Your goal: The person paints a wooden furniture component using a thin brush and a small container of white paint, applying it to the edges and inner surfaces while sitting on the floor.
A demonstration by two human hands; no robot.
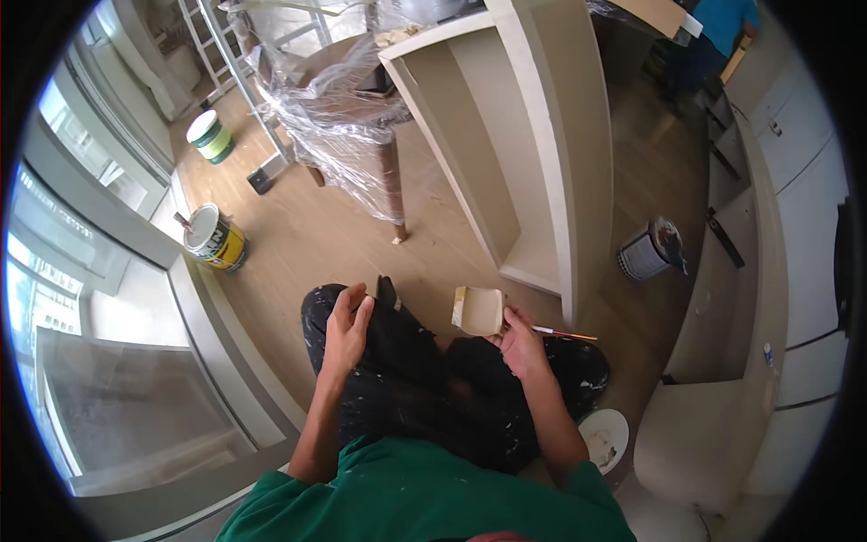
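I sit cross-legged on the floor in paint-spotted dark trousers. My right hand (519,343) is closed on a small square cream tub (479,312) with stained sides, tilted so that its hollow shows. A thin paintbrush (569,334) with a white and red handle sticks out to the right from the same hand. My left hand (346,332) is raised over my left knee, fingers loosely bent and apart, with nothing visible in it. Just right of it is a dark object (388,294) that I cannot make out. Ahead stands a tall beige open-fronted cabinet frame (542,154).
A paint can (217,239) with a brush in it and a green-white bucket (209,135) stand left, near a ladder (239,77). Plastic-wrapped furniture (334,117) is ahead. Another can (650,248) and a white dish (603,440) are right. A person (718,41) is far right.
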